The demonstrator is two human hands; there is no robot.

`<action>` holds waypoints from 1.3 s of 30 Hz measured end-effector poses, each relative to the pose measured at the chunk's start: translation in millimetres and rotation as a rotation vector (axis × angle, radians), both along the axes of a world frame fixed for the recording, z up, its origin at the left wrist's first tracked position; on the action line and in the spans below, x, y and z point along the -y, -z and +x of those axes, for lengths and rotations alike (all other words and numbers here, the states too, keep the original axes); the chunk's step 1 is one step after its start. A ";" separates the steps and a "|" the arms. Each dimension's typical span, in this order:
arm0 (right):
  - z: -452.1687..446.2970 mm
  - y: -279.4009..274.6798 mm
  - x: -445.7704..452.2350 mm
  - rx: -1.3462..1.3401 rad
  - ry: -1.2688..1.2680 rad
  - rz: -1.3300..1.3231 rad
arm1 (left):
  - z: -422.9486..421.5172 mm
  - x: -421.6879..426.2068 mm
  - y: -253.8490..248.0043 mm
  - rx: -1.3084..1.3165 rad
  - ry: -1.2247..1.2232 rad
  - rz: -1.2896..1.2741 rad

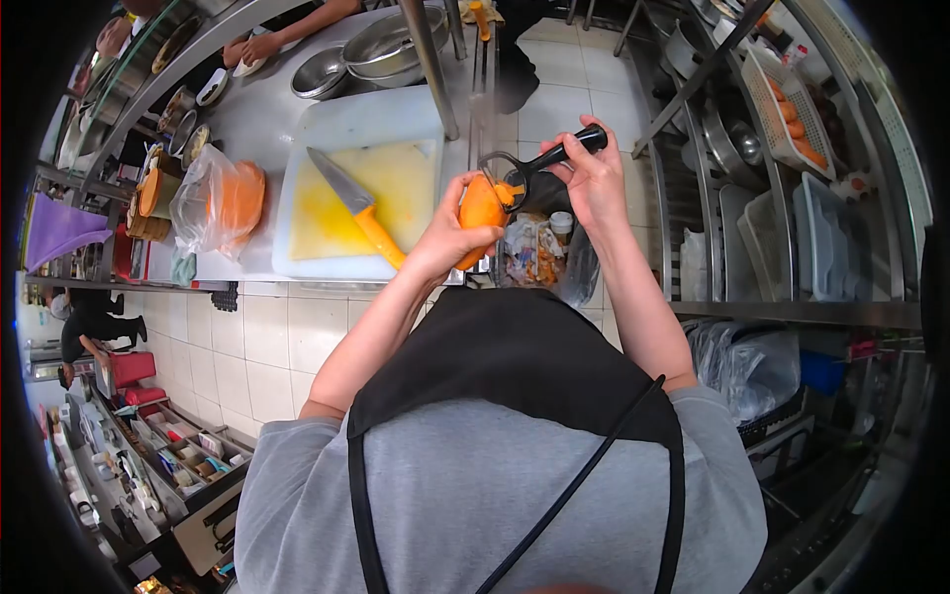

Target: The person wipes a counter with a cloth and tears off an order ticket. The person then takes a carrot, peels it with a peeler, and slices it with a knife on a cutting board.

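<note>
My left hand (449, 238) is wrapped round a thick orange carrot (482, 205), held over the near right edge of the steel counter. In my right hand (597, 183) is a peeler with a black handle (555, 154), gripped between thumb and fingers. Its head meets the carrot's upper right side, and orange peel hangs at the blade. Left of my left hand, a knife with a yellow handle (371, 230) lies on a white cutting board (414, 124) stained yellow. Beneath the peeler is a bin with scraps (535, 247) and a cup inside.
A clear plastic bag with orange contents (236, 203) sits left of the board. Metal bowls (381, 54) stand behind it, near another person's hand (259, 49). On the right, shelves hold a basket (762, 84) of orange vegetables and plastic trays (829, 238). A table leg (427, 69) rises behind the board.
</note>
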State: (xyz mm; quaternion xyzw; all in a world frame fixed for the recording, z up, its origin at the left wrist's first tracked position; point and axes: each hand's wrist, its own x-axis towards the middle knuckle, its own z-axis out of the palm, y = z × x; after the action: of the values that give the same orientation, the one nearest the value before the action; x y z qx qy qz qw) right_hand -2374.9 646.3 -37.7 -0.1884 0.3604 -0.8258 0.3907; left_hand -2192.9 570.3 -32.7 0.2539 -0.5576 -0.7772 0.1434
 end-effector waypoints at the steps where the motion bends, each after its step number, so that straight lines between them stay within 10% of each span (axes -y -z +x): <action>1: -0.9 1.3 -0.7 0.009 -0.003 0.017 | 0.1 0.2 2.2 -0.017 0.006 0.019; 28: -21.4 -29.4 -20.5 -0.220 0.112 -0.082 | 6.3 8.3 -7.7 0.006 0.049 0.214; 39: -46.2 43.5 -13.3 0.370 -0.016 -0.023 | -21.5 6.8 -7.5 -0.376 0.061 0.321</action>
State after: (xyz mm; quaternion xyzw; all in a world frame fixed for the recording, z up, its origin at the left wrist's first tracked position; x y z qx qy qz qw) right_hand -2421.1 659.6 -81.2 -0.0406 0.2717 -0.8473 0.4545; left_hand -2214.5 563.5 -25.2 0.1077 -0.3979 -0.8933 0.1789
